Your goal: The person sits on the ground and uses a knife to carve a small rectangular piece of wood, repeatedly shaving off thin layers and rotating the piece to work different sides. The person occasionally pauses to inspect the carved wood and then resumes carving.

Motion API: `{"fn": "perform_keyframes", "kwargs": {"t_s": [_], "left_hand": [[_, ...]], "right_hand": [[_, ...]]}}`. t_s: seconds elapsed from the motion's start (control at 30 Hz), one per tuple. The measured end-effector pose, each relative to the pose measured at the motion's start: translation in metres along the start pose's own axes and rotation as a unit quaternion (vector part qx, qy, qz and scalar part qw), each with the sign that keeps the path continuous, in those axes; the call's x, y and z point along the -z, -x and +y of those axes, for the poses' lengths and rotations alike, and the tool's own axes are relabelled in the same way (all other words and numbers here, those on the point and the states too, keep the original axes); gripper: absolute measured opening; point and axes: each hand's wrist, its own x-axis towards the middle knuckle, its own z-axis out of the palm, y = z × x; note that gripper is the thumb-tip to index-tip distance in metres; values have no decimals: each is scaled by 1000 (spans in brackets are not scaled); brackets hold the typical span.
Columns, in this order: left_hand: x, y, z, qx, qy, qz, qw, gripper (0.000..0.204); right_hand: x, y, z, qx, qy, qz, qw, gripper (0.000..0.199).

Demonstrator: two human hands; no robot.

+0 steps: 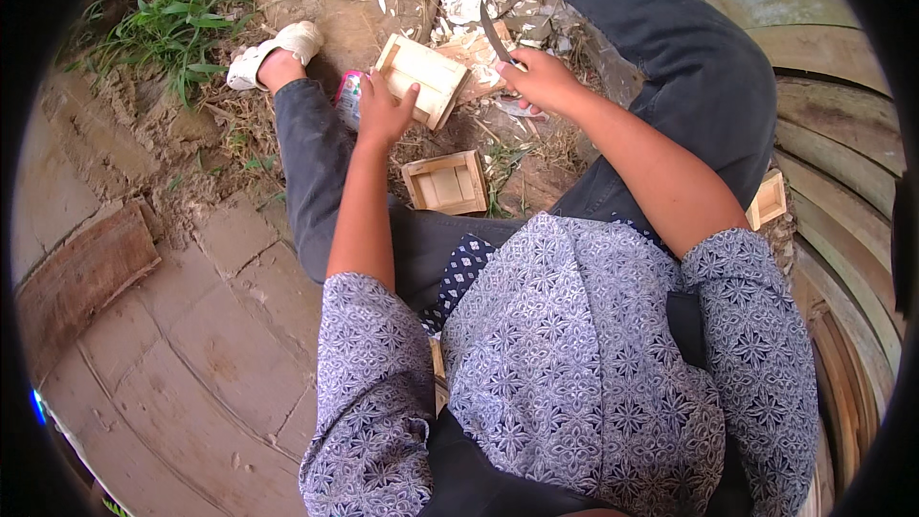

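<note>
Between my knees, my left hand [387, 111] grips the near left side of a shallow pale wooden box [421, 75], which is tilted over the ground. In my right hand [538, 81] is a knife [493, 33], its dark blade pointing up and away, just right of the box and apart from it. A second small wooden box [446, 183] rests on the ground closer to me, its open side facing up. Beside my left hand lies a pink and blue packet [349, 99], partly hidden by the hand and my leg.
Wood shavings and chips [528, 27] litter the ground beyond the knife. Another wooden box [769, 199] sits by my right thigh, against curved wooden planks [833, 86]. Grass [182, 24] grows at the far left, above bare earth and paving [211, 325].
</note>
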Motion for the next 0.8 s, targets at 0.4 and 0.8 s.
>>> {"fn": "perform_keyframes", "kwargs": {"t_s": [0.4,0.8], "left_hand": [[-1,51,84,-177,-58,62,981,33],[32,64,86,-103,137,16,985,26]], "right_hand": [[-14,-25,5,33,9,37,999,58],[-4,-44,15,58,5,40,997,64]]}}
